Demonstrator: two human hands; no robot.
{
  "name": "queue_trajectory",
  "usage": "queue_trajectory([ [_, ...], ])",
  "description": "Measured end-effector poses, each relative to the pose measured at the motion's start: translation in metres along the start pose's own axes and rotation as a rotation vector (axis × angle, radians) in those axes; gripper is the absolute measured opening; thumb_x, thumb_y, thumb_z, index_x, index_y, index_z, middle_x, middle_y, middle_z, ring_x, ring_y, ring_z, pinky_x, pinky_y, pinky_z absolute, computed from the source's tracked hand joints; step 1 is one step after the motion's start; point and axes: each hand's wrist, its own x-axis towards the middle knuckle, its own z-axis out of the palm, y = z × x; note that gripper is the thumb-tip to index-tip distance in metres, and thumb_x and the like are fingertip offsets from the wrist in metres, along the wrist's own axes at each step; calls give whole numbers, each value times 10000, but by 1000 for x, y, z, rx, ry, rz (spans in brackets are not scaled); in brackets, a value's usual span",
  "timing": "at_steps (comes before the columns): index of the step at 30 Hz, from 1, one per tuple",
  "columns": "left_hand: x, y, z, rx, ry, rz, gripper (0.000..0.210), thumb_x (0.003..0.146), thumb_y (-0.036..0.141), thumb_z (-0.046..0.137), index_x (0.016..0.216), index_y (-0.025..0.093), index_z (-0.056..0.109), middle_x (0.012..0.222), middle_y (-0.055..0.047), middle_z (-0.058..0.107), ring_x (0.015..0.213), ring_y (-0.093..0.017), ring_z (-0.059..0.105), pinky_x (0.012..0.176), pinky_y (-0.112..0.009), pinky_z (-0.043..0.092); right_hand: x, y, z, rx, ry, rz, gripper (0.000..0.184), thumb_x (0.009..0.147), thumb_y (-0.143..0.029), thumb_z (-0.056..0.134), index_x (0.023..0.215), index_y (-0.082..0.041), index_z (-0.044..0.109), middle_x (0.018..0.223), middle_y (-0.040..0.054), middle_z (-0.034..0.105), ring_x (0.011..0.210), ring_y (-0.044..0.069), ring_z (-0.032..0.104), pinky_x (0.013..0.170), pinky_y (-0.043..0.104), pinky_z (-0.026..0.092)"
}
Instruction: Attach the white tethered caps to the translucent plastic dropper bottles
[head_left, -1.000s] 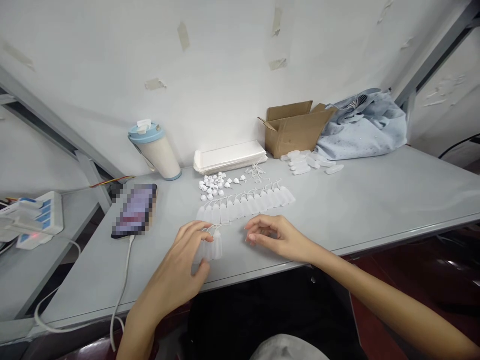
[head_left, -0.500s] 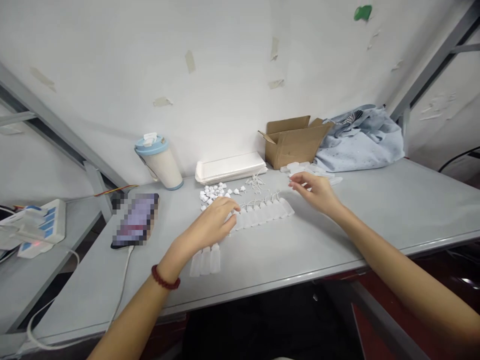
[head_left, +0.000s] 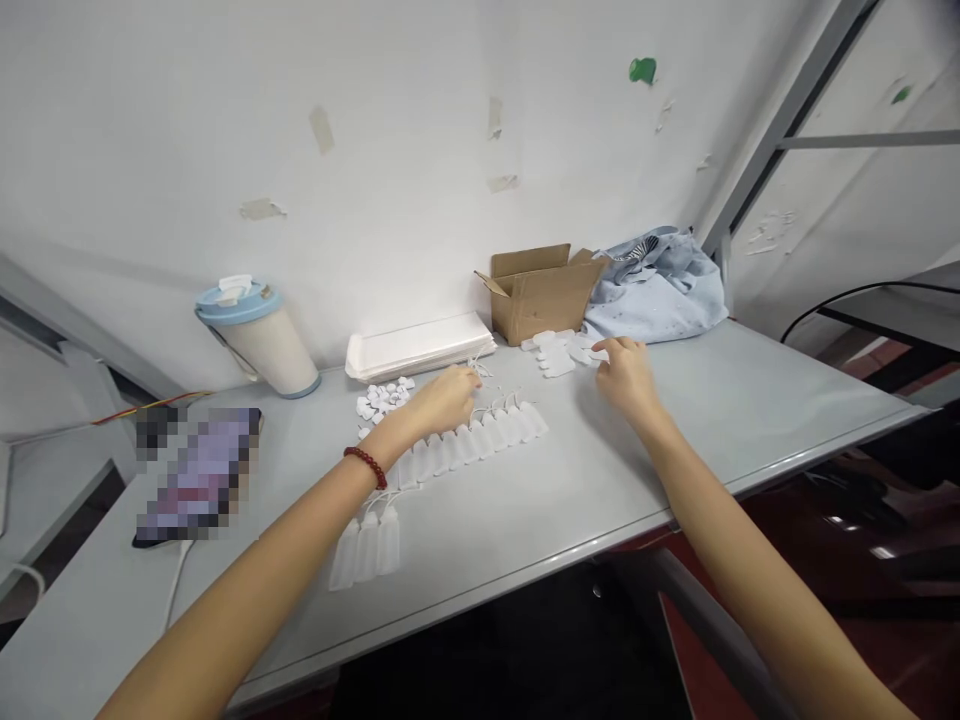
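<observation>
My left hand (head_left: 442,398) is closed in a pinch at the edge of a small pile of thin white tubes (head_left: 481,366); what its fingertips hold is hidden. Below it, small translucent plastic bottles (head_left: 487,435) with thin tubes at their tops lie in a slanted row, partly covered by the hand. Three more bottles (head_left: 366,548) with tubes lie side by side nearer the front edge. My right hand (head_left: 626,378) has its thumb and finger closed on the end of a small plastic bottle (head_left: 585,350) at a loose pile of bottles (head_left: 556,360).
White caps (head_left: 382,398) lie left of the tubes. Behind stand a stack of white trays (head_left: 420,345), an open cardboard box (head_left: 544,300) and a light blue cloth bag (head_left: 660,295). A tumbler (head_left: 262,340) and a phone (head_left: 202,470) with a cable are at the left.
My left hand has moved from the bottle row up to the thin tubes. My right hand has reached farther into the bottle pile. The view has turned to the right.
</observation>
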Motion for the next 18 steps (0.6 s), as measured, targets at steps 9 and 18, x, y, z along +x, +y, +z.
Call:
queue_trajectory([
  [9, -19, 8, -25, -228, 296, -208, 480, 767, 101, 400, 1229, 126, 529, 1324, -118, 511, 1041, -214, 601, 730, -300, 536, -7, 10, 3, -173, -192, 148, 468, 727, 14, 417, 1156, -66, 587, 1128, 203, 574, 1027, 316, 516, 843, 385, 370],
  [18, -67, 46, -44, -320, 409, -307, 449, 772, 115, 409, 1182, 154, 588, 1222, -88, 602, 983, -215, 623, 719, -314, 529, -10, -1, -11, -188, -289, 205, 411, 758, -24, 447, 1113, -128, 627, 1098, 179, 599, 995, 332, 547, 737, 353, 412],
])
